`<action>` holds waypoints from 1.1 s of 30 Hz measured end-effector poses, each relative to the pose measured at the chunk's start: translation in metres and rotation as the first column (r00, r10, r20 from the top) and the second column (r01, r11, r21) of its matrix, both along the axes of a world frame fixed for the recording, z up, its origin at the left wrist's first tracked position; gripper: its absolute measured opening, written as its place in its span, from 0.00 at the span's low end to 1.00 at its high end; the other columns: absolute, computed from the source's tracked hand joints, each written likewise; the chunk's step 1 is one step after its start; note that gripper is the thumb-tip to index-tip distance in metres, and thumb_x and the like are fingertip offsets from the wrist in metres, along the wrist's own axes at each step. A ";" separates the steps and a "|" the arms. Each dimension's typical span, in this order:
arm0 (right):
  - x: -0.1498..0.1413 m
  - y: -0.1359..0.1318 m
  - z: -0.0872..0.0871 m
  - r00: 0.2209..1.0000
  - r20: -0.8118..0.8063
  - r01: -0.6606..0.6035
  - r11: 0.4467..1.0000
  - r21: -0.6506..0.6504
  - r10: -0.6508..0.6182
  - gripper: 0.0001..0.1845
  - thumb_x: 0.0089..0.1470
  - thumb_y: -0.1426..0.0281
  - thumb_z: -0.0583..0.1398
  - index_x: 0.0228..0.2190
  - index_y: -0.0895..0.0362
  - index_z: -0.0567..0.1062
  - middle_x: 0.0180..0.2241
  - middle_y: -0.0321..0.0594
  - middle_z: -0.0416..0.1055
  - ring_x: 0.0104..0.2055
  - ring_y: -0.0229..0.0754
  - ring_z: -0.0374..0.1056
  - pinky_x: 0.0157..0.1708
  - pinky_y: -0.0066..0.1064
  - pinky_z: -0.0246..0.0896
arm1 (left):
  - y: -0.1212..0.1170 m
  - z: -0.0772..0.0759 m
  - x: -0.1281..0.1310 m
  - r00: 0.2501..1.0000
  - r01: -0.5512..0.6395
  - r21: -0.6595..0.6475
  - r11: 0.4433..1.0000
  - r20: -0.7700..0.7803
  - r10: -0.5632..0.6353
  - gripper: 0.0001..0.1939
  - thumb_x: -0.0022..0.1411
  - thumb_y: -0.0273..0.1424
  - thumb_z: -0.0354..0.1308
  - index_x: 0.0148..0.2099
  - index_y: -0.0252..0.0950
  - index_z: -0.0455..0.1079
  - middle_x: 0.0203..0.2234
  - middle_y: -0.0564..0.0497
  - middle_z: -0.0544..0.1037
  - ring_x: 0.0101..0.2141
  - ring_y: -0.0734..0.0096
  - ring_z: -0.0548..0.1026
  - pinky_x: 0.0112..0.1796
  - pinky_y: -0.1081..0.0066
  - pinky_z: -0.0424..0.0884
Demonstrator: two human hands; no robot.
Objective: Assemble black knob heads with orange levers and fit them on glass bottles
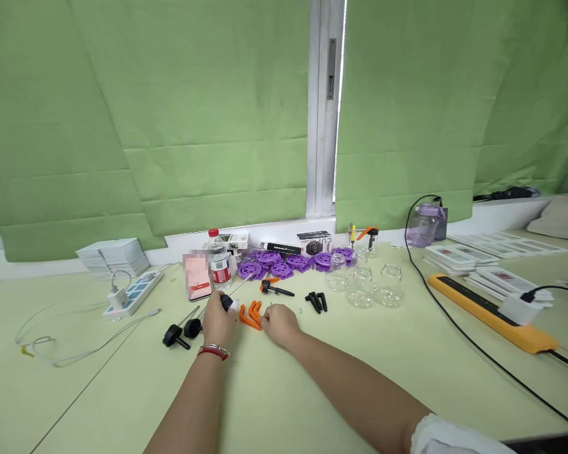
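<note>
My left hand is wrapped round a black part with a thin metal rod slanting up to the right. My right hand rests low over the table, fingers drawn together against the right end of several orange bent pieces. Whatever is between those fingertips is hidden. Left of my left hand lie black round-headed parts with metal rods. A black handled part lies beyond both hands, and several small black bent pieces are to the right.
Purple openwork discs are heaped at the back, beside a red-capped bottle and a phone. Clear glass vessels stand right of centre. A white power strip is at left, an orange one at right, with a black cable.
</note>
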State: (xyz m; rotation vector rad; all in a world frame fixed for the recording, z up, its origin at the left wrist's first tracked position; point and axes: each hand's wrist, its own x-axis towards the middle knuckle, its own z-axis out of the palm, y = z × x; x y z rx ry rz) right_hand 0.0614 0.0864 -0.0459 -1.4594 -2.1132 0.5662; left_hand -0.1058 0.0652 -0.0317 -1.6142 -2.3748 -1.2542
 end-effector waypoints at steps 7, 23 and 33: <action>0.009 0.007 0.003 0.951 -0.307 -0.015 0.995 -0.101 -0.017 0.13 0.52 0.67 0.56 0.19 0.58 0.68 0.21 0.36 0.66 0.25 0.35 0.58 0.25 0.27 0.45 | -0.003 0.004 0.003 0.995 0.076 0.070 0.995 0.053 -0.080 0.16 0.54 0.31 0.56 0.46 0.40 0.63 0.40 0.47 0.73 0.39 0.60 0.71 0.38 0.64 0.67; 0.129 -0.016 -0.014 0.415 -0.871 -0.462 0.763 -0.452 -0.264 0.16 0.54 0.57 0.56 0.28 0.56 0.61 0.21 0.29 0.60 0.15 0.26 0.44 0.15 0.22 0.37 | -0.013 0.000 0.047 0.807 0.456 0.118 0.882 0.363 -0.466 0.17 0.46 0.33 0.59 0.41 0.35 0.68 0.30 0.52 0.73 0.27 0.72 0.71 0.25 0.74 0.68; 0.131 -0.017 -0.011 0.398 -0.885 -0.562 0.699 -0.443 -0.240 0.16 0.52 0.58 0.59 0.27 0.56 0.61 0.20 0.29 0.62 0.15 0.26 0.45 0.15 0.22 0.33 | -0.022 0.002 0.063 0.742 0.538 0.097 0.837 0.416 -0.526 0.14 0.47 0.32 0.57 0.39 0.37 0.67 0.23 0.55 0.70 0.22 0.75 0.68 0.23 0.76 0.64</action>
